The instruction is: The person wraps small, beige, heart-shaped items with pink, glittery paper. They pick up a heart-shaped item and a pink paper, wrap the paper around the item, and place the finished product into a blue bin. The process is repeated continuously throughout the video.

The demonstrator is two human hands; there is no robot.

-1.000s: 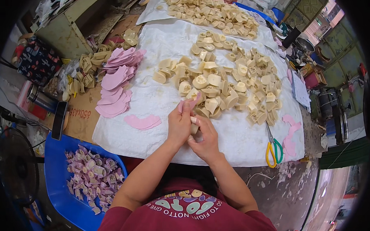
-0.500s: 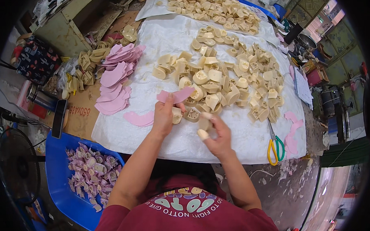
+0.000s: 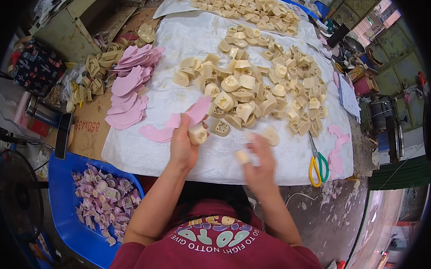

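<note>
My left hand is closed around a beige molded block with a hollowed end. The same hand also holds a pink cut-out sheet, which sticks up beyond the fingers. My right hand is over the front of the white sheet, smeared by motion, with pale covers on its thumb and a fingertip. Whether it holds anything small is not clear. Just beyond it lies a rounded beige piece. Another pink cut-out lies beside my left hand, and a hollow beige block rests between the hands.
A heap of beige blocks covers the middle of the white sheet. Pink cut-outs are stacked at left. Scissors with yellow and green handles lie at the right edge. A blue tub holds pinkish pieces.
My right hand has moved right, and the beige piece it held now appears to lie on the sheet beyond it. The left hand has come nearer with the block and pink cut-out.
</note>
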